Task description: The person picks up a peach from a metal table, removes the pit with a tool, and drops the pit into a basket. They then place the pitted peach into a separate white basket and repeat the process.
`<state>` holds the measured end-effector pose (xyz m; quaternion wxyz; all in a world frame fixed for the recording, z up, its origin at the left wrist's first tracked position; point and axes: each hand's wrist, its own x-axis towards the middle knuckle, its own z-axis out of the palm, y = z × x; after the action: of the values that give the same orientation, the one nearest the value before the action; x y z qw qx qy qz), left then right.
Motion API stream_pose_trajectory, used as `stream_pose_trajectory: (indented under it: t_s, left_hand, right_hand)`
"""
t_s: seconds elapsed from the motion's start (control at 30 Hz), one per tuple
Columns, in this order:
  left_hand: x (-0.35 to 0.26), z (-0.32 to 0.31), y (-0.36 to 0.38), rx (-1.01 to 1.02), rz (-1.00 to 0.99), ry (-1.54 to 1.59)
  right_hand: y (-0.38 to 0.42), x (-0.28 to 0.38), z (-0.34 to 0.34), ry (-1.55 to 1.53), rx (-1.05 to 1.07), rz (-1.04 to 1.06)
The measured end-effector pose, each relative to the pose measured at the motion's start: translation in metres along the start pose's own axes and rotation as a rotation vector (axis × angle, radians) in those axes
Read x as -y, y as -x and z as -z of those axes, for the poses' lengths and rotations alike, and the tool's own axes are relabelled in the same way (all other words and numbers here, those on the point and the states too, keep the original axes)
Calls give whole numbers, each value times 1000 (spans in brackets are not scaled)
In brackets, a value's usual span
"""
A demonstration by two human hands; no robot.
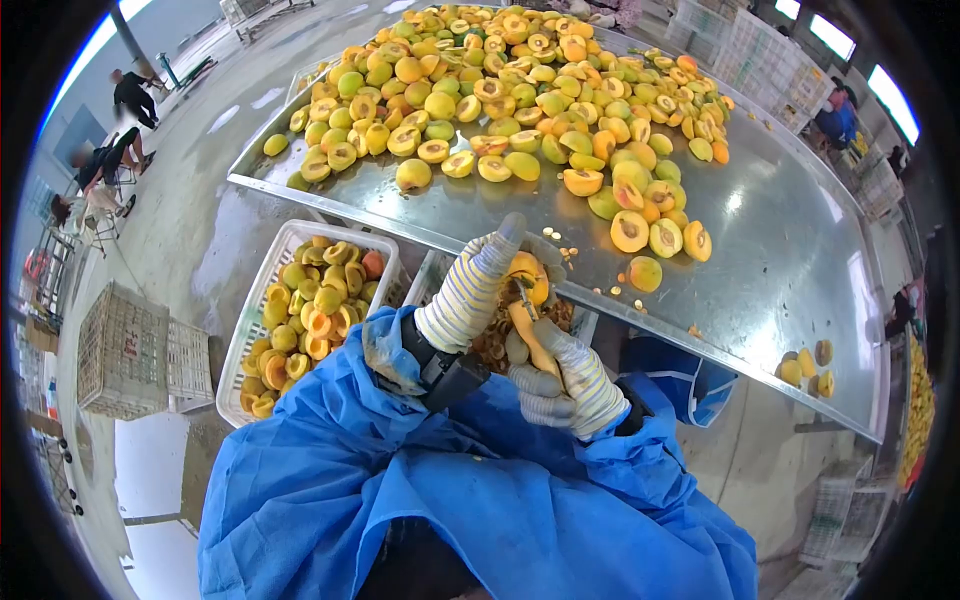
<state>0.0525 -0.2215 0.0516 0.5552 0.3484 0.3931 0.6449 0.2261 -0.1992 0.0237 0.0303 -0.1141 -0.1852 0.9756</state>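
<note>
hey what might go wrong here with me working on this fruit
The tool in your right hand might slip off the fruit and jab your left hand, which is close to its tip. The white crate is heaped with fruit pieces, so a knock might spill some.

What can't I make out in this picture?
All in the head view:
- Tip of the yellow-handled tool: too small and shadowed against the held fruit.
- Much of the crate below: covered by the left hand and right hand.
- Tabletop under the fruit pile: hidden by fruit.
- What the distant seated people hold: blurred, small.
</note>
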Motion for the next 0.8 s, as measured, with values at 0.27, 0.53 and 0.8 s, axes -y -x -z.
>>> stream_pose_trajectory:
  t_s: [0.27, 0.53, 0.8]
  left_hand:
    - [21, 27, -14, -69, 20, 316]
    - [-19, 67, 22, -182, -136, -653]
    - [-94, 133, 33, -369, 200, -1874]
  right_hand:
    - [14, 4, -12, 82, 30, 109]
    - [22, 13, 23, 1562, -575, 468]
    - [21, 16, 1, 1740, -474, 377]
